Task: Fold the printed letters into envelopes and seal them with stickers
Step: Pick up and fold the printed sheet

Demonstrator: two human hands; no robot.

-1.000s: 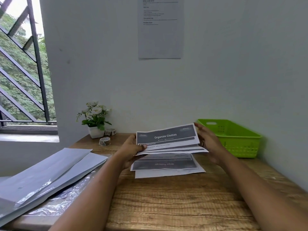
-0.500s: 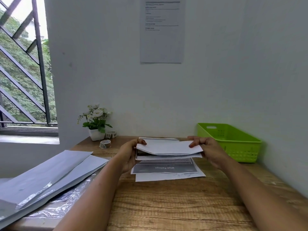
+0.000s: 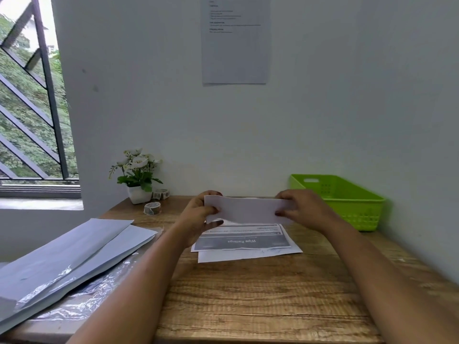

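Note:
A folded white letter [image 3: 248,209] is held up above the desk, its blank side toward me. My left hand [image 3: 198,214] pinches its left end and my right hand [image 3: 303,207] pinches its right end. Under it a stack of printed letters [image 3: 243,242] lies flat, the top sheet headed "Wipe Railings" upside down. Long white envelopes [image 3: 74,252] lie on clear plastic at the left. A sticker roll [image 3: 152,208] stands near the flower pot, and a second sticker roll [image 3: 161,194] sits behind it.
A green plastic basket [image 3: 347,202] stands at the back right against the wall. A small white pot of flowers [image 3: 137,175] sits at the back left corner. The wooden desk [image 3: 248,294] runs to the wall; a window with bars is at left.
The letter showing "Organize Clothes" has been folded over, then folded into a narrow strip, and lifted upright between both hands. The camera view has tilted slightly down.

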